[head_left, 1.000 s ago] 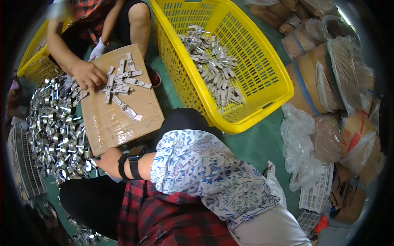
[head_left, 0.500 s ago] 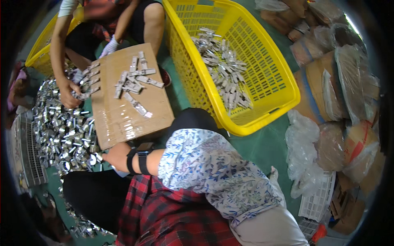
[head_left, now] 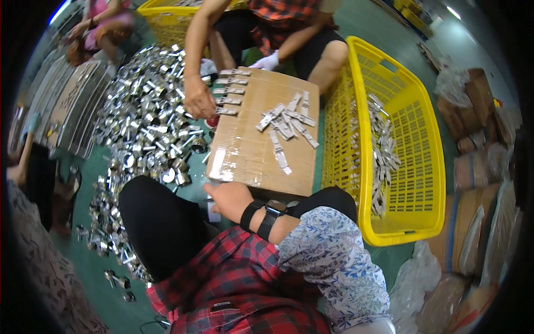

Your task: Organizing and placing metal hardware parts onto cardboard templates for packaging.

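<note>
My right hand [head_left: 231,199], with a dark wristband and a watch on its wrist, reaches to the near edge of a cardboard box [head_left: 250,153]. Its visible thumb and finger point left and stand apart; the other fingers are hidden. Just below them shows a small white item [head_left: 213,212], and I cannot make out whether the hand touches it. On the box lie several flat metal clips [head_left: 283,119] in a loose heap. More clips [head_left: 227,100] line its left edge, where a co-worker's bare hand [head_left: 199,100] works. My left hand is out of view.
A large heap of shiny metal fittings [head_left: 150,111] spreads over the green floor to the left. At right stands a yellow basket [head_left: 414,222] holding more clips. Wrapped cartons [head_left: 473,222] and clear plastic bags lie beyond. A patterned sleeve [head_left: 44,267] borders the lower left.
The view has swung left, so the box, basket and my right hand appear farther right. My right hand stays by the box's near-left corner. The co-worker's hand remains at the box's left edge.
</note>
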{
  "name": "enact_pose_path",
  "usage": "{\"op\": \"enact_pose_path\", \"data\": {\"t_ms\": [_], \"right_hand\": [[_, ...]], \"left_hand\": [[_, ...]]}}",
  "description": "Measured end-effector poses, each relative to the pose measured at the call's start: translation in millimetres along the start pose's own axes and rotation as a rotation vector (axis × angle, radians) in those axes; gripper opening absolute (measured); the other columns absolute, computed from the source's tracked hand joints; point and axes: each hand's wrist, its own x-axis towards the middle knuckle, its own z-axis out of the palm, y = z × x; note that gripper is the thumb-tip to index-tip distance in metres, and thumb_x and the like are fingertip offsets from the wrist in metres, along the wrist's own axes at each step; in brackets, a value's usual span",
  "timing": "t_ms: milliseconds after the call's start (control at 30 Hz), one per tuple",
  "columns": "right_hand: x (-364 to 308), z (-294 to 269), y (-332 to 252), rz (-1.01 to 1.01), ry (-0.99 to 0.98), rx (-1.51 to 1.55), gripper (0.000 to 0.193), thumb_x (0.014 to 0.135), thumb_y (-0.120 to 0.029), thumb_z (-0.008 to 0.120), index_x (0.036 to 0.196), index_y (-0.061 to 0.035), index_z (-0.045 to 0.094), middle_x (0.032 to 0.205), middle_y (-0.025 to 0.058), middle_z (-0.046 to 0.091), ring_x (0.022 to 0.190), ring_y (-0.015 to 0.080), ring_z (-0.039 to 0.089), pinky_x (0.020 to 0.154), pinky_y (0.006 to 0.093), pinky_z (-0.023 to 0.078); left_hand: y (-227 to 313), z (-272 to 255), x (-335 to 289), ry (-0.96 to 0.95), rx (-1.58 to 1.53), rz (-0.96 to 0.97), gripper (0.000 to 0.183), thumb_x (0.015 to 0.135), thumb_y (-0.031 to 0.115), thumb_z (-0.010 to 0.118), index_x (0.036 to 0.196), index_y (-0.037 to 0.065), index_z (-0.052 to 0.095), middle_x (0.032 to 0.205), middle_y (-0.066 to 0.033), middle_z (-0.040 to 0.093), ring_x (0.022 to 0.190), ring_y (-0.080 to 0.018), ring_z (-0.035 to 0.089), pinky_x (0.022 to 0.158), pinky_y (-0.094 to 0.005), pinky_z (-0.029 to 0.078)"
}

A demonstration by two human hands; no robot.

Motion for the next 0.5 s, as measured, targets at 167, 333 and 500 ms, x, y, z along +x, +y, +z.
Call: {"op": "enact_pose_path", "data": {"t_ms": [167, 333, 500], "right_hand": [[3.5, 2.3, -1.3, 0.006, -0.069, -0.037, 0.042, 0.070, -0.022, 0.072, 0.103, -0.0086, 0.050, 0.075, 0.0137, 0.062, 0.074, 0.0342, 0.062, 0.062, 0.0444, 0.047], [-2.4, -5.4, -0.3, -0.029, -0.028, -0.024, 0.037, 0.070, -0.020, 0.071, 0.098, -0.0070, 0.051, 0.072, 0.0126, 0.062, 0.073, 0.0323, 0.062, 0.061, 0.0434, 0.047], [-3.6, -2.1, 2.0, -0.025, -0.049, -0.053, 0.039, 0.071, -0.022, 0.071, 0.099, -0.0079, 0.049, 0.074, 0.0127, 0.062, 0.073, 0.0328, 0.062, 0.061, 0.0432, 0.047]], "left_hand": [[65.0, 9.4, 7.9, -0.205, -0.191, 0.136, 0.033, 0.093, 0.005, 0.039, 0.126, 0.000, 0.044, 0.124, -0.0168, 0.048, 0.103, -0.0278, 0.057, 0.091, -0.0383, 0.046], [136.6, 41.1, 14.1, -0.425, -0.324, 0.185, 0.034, 0.093, 0.004, 0.039, 0.126, 0.000, 0.044, 0.125, -0.0166, 0.047, 0.104, -0.0276, 0.056, 0.092, -0.0380, 0.046], [190.1, 54.9, 13.9, -0.554, -0.424, 0.176, 0.034, 0.093, 0.003, 0.039, 0.127, 0.000, 0.043, 0.126, -0.0165, 0.047, 0.105, -0.0273, 0.056, 0.093, -0.0377, 0.046]]}}
